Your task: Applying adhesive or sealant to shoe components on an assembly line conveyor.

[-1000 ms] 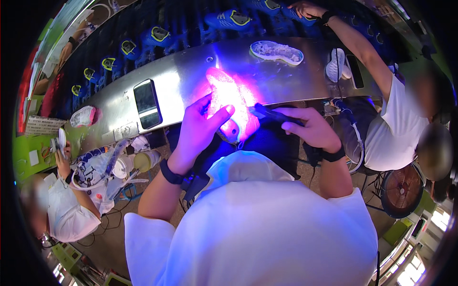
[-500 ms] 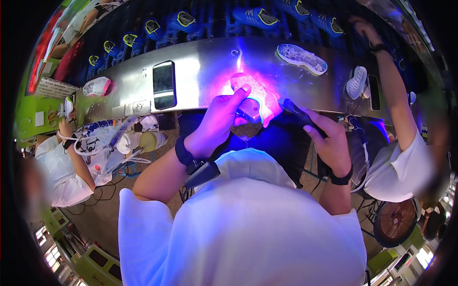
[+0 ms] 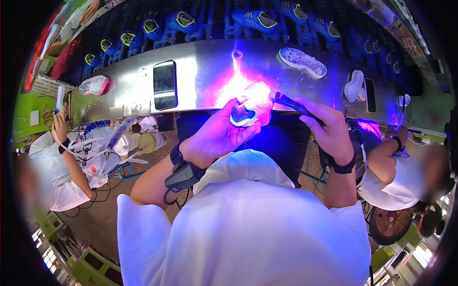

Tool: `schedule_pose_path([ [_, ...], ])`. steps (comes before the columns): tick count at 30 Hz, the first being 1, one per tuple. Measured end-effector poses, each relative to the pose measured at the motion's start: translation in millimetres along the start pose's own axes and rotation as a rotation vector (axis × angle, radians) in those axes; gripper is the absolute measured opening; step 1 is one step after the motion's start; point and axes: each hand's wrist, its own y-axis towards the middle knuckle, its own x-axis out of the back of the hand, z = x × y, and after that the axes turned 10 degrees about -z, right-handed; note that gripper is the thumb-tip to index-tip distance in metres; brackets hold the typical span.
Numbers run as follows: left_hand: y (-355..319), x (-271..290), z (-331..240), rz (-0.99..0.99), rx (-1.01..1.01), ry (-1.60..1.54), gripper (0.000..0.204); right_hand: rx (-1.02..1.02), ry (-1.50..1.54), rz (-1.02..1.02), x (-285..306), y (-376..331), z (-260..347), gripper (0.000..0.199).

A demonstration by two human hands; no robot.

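Observation:
My left hand point(image 3: 217, 131) is closed around a shoe point(image 3: 262, 102), fingers beneath it and thumb at its side. The shoe's collar opening faces me, and strong pink-violet light washes out its far part. In my right hand point(image 3: 331, 131) is a dark-handled brush point(image 3: 293, 103), gripped between thumb and fingers. Its tip points left and meets the shoe's right edge in this view; glare hides the exact contact. Both hands are at the near edge of the metal bench point(image 3: 200, 59).
Blue shoes point(image 3: 255, 20) line a dark conveyor beyond the bench. On the bench are a phone point(image 3: 165, 86), a pale sole point(image 3: 302, 62), another pale sole point(image 3: 354, 86), a second phone point(image 3: 370, 95) and a pale shoe piece point(image 3: 94, 86). Co-workers sit at both sides.
The shoe has been turned in my left hand, its collar now facing me. The brush has shifted left against it. The right co-worker's arm has drawn back from the conveyor.

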Motion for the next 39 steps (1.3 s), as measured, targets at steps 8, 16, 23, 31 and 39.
schedule_pose_path([
  [8,-3.6,9.7,-5.1,0.053,0.254,-0.335,0.071,0.077,0.03,-0.115,-39.1,-6.6,-14.1,0.041],
  [16,-13.5,-5.2,-10.2,0.076,-0.017,-0.048,0.053,-0.02,0.075,-0.171,-53.1,-17.0,-15.7,0.047],
  [23,18.0,-30.0,-81.0,-0.206,-0.539,0.792,0.036,-0.416,0.389,0.031,-44.0,-15.0,-14.3,0.047],
  [31,115.7,-87.1,-264.0,-1.105,-1.067,2.211,0.059,-0.462,0.368,-0.262,-12.5,-43.0,-59.7,0.049],
  [39,178.0,-63.7,-374.4,-1.482,-0.858,2.37,0.052,-0.582,0.297,-0.466,0.6,-69.3,-83.1,0.046],
])
